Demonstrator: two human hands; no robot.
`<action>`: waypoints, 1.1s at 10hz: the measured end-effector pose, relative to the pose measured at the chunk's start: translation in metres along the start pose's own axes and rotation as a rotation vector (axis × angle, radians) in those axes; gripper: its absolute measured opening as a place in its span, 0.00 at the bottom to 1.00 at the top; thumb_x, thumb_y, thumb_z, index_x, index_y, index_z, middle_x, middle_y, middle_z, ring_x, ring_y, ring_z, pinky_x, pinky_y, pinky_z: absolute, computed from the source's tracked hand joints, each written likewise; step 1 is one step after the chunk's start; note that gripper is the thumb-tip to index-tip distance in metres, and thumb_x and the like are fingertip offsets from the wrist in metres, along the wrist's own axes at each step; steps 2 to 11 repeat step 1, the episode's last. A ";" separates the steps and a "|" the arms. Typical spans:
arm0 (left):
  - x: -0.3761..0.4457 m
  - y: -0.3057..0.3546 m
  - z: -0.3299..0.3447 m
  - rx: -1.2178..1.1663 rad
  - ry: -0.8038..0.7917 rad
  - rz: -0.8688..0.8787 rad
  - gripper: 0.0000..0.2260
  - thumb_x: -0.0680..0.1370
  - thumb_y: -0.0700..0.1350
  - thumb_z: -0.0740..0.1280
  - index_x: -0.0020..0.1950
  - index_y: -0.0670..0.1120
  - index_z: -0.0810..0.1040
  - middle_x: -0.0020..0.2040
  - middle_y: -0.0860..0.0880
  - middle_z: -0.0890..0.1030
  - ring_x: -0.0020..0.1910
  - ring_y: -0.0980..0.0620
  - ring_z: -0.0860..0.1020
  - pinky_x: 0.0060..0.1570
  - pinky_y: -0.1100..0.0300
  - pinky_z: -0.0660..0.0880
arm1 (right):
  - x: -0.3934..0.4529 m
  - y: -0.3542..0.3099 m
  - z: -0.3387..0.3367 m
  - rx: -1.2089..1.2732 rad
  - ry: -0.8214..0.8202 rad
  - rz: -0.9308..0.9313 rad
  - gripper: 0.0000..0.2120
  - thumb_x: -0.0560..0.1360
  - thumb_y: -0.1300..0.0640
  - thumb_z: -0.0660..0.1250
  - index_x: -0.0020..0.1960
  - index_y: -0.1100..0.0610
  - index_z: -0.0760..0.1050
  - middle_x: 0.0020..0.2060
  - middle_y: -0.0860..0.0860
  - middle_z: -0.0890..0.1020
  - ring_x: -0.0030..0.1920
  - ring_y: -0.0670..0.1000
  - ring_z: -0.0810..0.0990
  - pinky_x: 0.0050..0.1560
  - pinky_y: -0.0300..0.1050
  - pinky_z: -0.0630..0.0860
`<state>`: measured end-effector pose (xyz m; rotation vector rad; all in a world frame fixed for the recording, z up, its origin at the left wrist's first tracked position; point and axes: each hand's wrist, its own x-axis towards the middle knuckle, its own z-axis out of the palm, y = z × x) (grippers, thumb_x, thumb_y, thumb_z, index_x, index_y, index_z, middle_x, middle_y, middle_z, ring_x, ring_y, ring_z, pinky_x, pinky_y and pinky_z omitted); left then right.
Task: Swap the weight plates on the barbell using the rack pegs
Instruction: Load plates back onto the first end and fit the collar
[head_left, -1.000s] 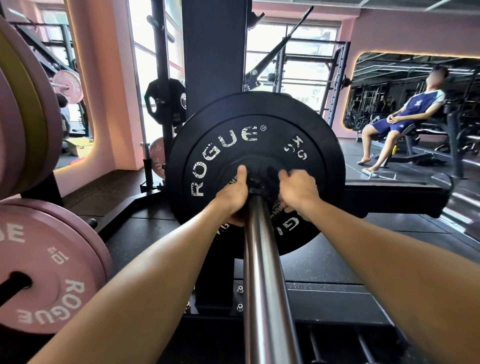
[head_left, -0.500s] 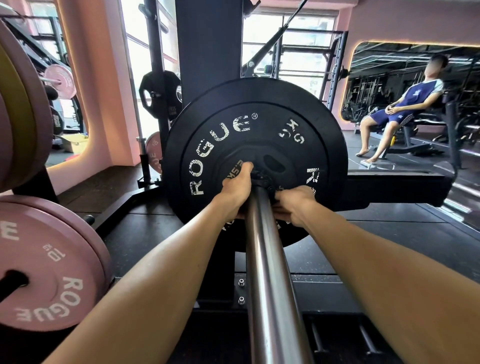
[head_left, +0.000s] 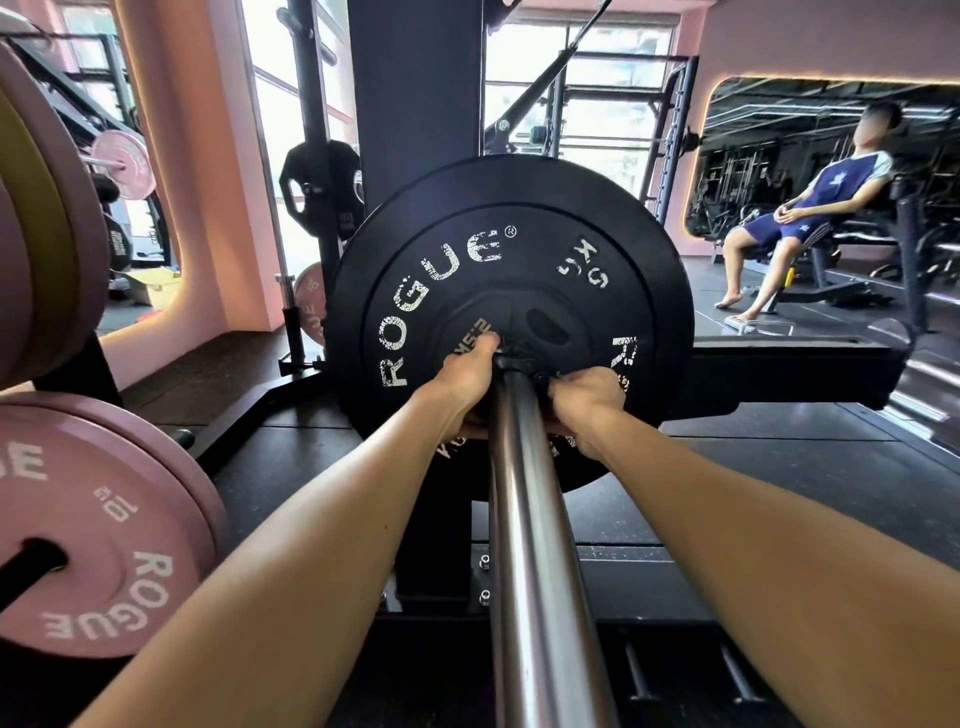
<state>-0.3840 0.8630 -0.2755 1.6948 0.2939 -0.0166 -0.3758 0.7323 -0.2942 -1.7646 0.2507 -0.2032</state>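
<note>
The large black plate (head_left: 511, 291) on the barbell carries "ROGUE" with a registered mark in worn white letters along its upper left, "5 KG" at upper right, and a further partly hidden "R" at right. The small black plate (head_left: 498, 332) at its centre shows worn, unreadable digits. The pink plate (head_left: 98, 525) at lower left reads "ROGUE" and "10".

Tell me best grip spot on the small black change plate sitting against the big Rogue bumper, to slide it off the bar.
Take the small plate by its lower rim, one hand either side of the bar, coming from the sleeve end. It lies flat against the big black bumper, so only the rim gives purchase. The left hand and right hand already sit there, probably best as is.
</note>
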 end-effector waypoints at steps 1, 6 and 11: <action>-0.007 0.005 -0.006 0.122 0.055 0.045 0.27 0.77 0.64 0.61 0.64 0.43 0.75 0.57 0.41 0.81 0.50 0.40 0.82 0.44 0.47 0.82 | -0.007 0.000 -0.007 0.007 -0.034 -0.061 0.07 0.76 0.59 0.66 0.40 0.55 0.79 0.41 0.56 0.83 0.38 0.57 0.84 0.47 0.56 0.83; -0.007 0.005 -0.006 0.122 0.055 0.045 0.27 0.77 0.64 0.61 0.64 0.43 0.75 0.57 0.41 0.81 0.50 0.40 0.82 0.44 0.47 0.82 | -0.007 0.000 -0.007 0.007 -0.034 -0.061 0.07 0.76 0.59 0.66 0.40 0.55 0.79 0.41 0.56 0.83 0.38 0.57 0.84 0.47 0.56 0.83; -0.007 0.005 -0.006 0.122 0.055 0.045 0.27 0.77 0.64 0.61 0.64 0.43 0.75 0.57 0.41 0.81 0.50 0.40 0.82 0.44 0.47 0.82 | -0.007 0.000 -0.007 0.007 -0.034 -0.061 0.07 0.76 0.59 0.66 0.40 0.55 0.79 0.41 0.56 0.83 0.38 0.57 0.84 0.47 0.56 0.83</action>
